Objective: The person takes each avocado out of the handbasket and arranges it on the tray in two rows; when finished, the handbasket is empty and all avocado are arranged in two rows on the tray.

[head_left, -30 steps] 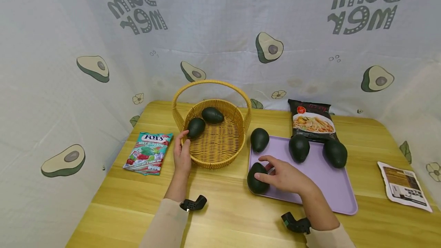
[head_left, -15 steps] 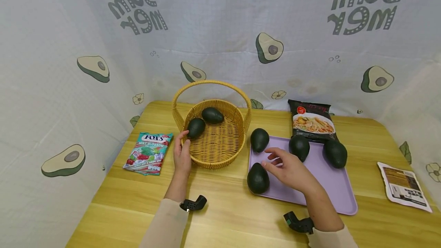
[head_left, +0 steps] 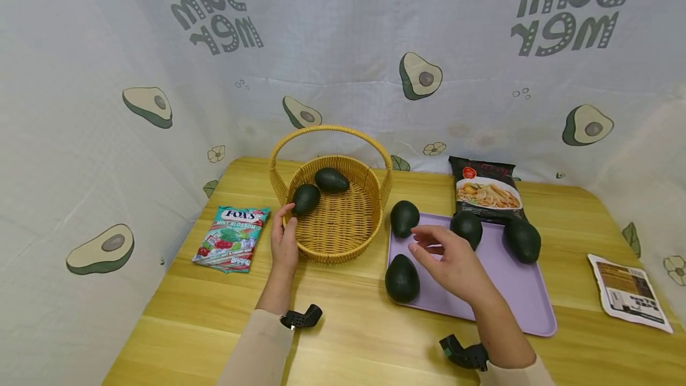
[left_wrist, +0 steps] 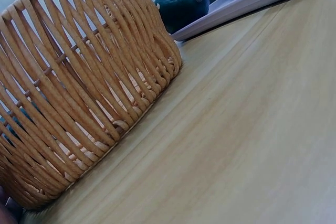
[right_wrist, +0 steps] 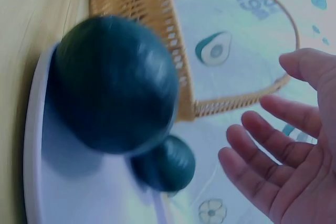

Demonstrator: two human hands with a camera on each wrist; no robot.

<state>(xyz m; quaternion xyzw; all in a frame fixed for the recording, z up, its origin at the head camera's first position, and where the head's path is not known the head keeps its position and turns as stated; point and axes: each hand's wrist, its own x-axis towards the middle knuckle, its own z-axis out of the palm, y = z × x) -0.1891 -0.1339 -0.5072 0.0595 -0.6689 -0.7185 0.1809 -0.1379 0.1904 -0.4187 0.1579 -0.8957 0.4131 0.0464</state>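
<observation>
Two dark green avocados already lie inside the round woven wicker basket [head_left: 332, 213], against its far-left wall, while four more sit on or at the flat lilac plastic tray [head_left: 498, 290] just right of the basket. The left hand [head_left: 283, 242] rests against the basket's near-left rim, fingers curved along the wickerwork; whether they truly clasp it cannot be told from the head view, and the left wrist view shows only the basket wall [left_wrist: 79, 98].

The right hand [head_left: 452, 261] hovers over the tray with relaxed, spread fingers [right_wrist: 262, 156], grasping nothing. Right of the basket, it sits between two avocados: the far-corner avocado [head_left: 404, 218], at the tray corner nearest the basket, lies just beyond the fingertips, and the near-edge avocado [head_left: 401, 279] lies just to the hand's left, toward the person, hanging over the tray's left edge. The far-corner one looks to stand with its long axis roughly running away from the person, narrow end farther off, so the fingertips point toward its side. Of the two hands, the right is plainly nearer both fruits. The other two avocados rest farther right of the basket, in front of a black noodle packet [head_left: 486, 188].
</observation>
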